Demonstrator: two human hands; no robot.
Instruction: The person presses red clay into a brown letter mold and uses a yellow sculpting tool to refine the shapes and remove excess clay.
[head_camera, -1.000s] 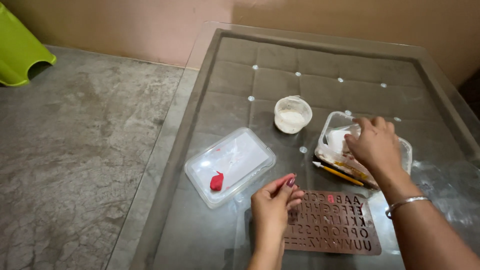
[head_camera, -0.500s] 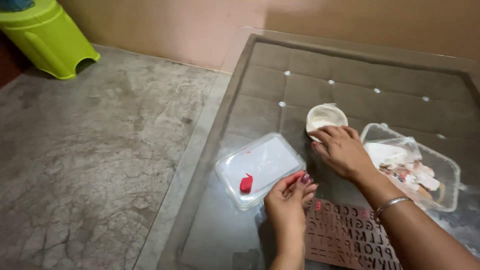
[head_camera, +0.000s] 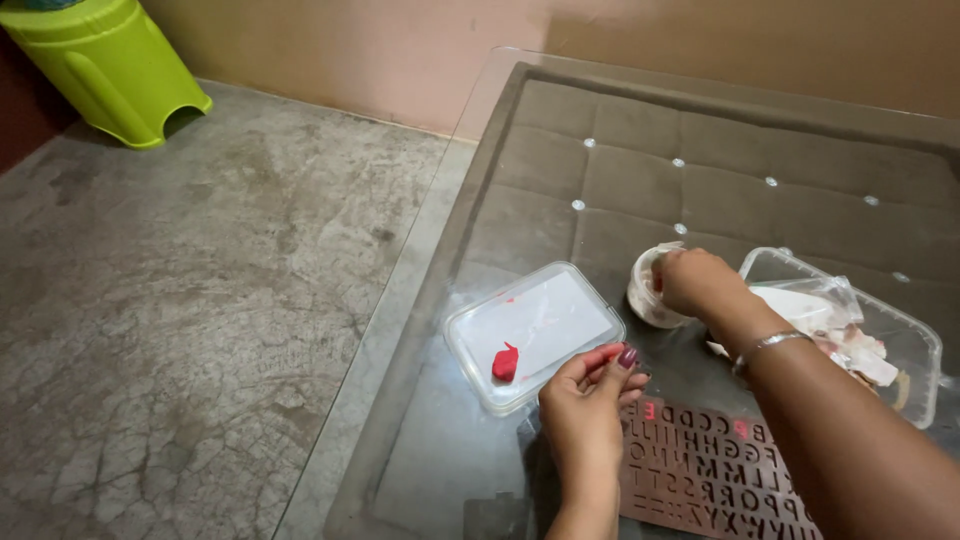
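My right hand (head_camera: 700, 282) is over the small white tub (head_camera: 650, 292) at the middle of the glass tabletop (head_camera: 440, 450), fingers curled over its rim and dipping inside; whether they have pinched anything I cannot tell, since the tub's contents are hidden behind my knuckles. My left hand (head_camera: 585, 415) rests nearer to me, at the near right edge of the clear plastic lid (head_camera: 535, 330) that lies flat on the glass. Its thumb and fingertips are drawn together, though I see nothing between them and cannot tell whether they grip something small. On that lid, toward its near left part, sits a small lump of red clay (head_camera: 505, 363), apart from my left fingers. Just right of my left wrist lies the brown letter mould (head_camera: 700, 475), two of its letter cavities showing red filling. Beyond my right forearm stands a clear plastic container (head_camera: 915, 345) with crumpled wrappers and scraps in it.

As I judge it, I am drawing material from the tub while the mould waits. The next move calls for a gentle lift out of the tub without tipping it, then carrying across to the lid or mould.
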